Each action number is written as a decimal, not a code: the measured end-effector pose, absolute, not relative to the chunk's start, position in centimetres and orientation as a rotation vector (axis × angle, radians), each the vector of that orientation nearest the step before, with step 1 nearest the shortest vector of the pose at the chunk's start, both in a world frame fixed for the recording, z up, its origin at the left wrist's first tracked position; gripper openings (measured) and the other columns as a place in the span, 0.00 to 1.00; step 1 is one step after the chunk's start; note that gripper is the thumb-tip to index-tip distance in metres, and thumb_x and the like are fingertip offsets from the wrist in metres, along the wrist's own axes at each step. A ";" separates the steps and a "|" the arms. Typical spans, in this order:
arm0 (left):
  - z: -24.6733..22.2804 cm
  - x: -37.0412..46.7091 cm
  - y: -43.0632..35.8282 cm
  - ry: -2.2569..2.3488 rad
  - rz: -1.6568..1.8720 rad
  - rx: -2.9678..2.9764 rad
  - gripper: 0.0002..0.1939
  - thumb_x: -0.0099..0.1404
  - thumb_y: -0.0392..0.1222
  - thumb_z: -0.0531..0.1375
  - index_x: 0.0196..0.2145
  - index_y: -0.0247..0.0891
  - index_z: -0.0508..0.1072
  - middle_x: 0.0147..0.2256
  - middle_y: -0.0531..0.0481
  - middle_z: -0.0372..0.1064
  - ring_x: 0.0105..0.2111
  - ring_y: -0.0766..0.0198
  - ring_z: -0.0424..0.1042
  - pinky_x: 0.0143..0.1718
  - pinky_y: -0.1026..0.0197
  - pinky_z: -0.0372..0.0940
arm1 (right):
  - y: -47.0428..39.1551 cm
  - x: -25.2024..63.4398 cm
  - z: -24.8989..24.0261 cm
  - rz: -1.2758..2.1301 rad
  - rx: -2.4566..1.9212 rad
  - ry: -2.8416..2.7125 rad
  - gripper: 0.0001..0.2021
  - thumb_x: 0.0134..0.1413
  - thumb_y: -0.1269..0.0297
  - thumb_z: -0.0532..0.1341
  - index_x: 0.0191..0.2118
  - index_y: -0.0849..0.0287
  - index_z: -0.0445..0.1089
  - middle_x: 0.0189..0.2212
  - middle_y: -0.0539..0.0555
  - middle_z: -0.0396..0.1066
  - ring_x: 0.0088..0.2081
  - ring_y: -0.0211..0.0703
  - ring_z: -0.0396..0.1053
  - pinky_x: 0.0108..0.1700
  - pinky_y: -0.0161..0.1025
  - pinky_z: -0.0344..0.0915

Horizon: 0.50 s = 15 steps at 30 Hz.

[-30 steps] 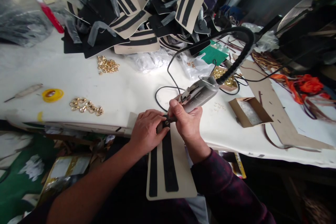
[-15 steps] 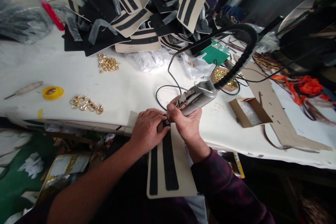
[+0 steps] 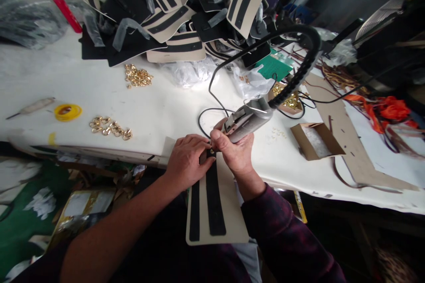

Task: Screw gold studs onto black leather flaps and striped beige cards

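Note:
My right hand [image 3: 237,152] is closed around a grey power screwdriver [image 3: 250,119], its thumb near the working end. The tool slants down to the left, and its tip is hidden by my fingers. A beige panel with black strips [image 3: 229,212] hangs over the table's front edge toward my lap. At the panel's upper end, my left hand [image 3: 189,161] pinches a black strap piece [image 3: 210,153] with a small shiny fitting on it. The two hands almost touch there.
Gold-coloured clasps lie in a near pile [image 3: 109,128] and a far pile [image 3: 137,76]. Left are yellow tape [image 3: 67,112] and an awl-like tool [image 3: 35,106]. Stacked panels [image 3: 175,48] fill the back. An open cardboard box [image 3: 317,141] stands right. The screwdriver's black cord [image 3: 295,82] arches overhead.
The view has shifted slightly. Both hands keep their hold on the panel's strap and the screwdriver, with hardly any visible movement.

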State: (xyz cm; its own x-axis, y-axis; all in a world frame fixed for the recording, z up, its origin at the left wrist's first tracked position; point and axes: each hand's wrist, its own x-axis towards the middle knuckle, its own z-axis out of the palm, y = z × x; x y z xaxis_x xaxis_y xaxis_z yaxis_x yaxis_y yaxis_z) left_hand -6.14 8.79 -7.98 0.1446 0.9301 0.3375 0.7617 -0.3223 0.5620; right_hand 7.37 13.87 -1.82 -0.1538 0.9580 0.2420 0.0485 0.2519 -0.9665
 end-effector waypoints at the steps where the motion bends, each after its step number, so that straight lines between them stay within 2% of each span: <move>1: -8.0 -6.1 8.8 1.655 0.942 2.169 0.12 0.66 0.44 0.65 0.46 0.41 0.76 0.50 0.44 0.76 0.53 0.48 0.71 0.52 0.46 0.63 | 13.9 7.3 -1.8 1.090 -1.000 -1.477 0.18 0.47 0.53 0.73 0.23 0.58 0.67 0.22 0.49 0.68 0.24 0.38 0.65 0.27 0.36 0.65; 10: -7.7 -6.2 8.9 1.637 0.903 2.154 0.12 0.64 0.44 0.66 0.45 0.41 0.77 0.50 0.44 0.76 0.54 0.48 0.70 0.53 0.45 0.63 | 13.8 6.7 -1.6 1.049 -1.141 -1.452 0.16 0.50 0.56 0.68 0.21 0.57 0.66 0.18 0.47 0.65 0.21 0.36 0.62 0.25 0.35 0.63; 15: -7.7 -6.1 8.8 1.653 0.897 2.151 0.12 0.64 0.45 0.66 0.45 0.42 0.77 0.50 0.44 0.77 0.54 0.47 0.70 0.52 0.44 0.64 | 13.9 7.1 -1.7 1.096 -1.062 -1.478 0.18 0.49 0.52 0.71 0.23 0.58 0.67 0.20 0.48 0.66 0.23 0.36 0.63 0.26 0.35 0.64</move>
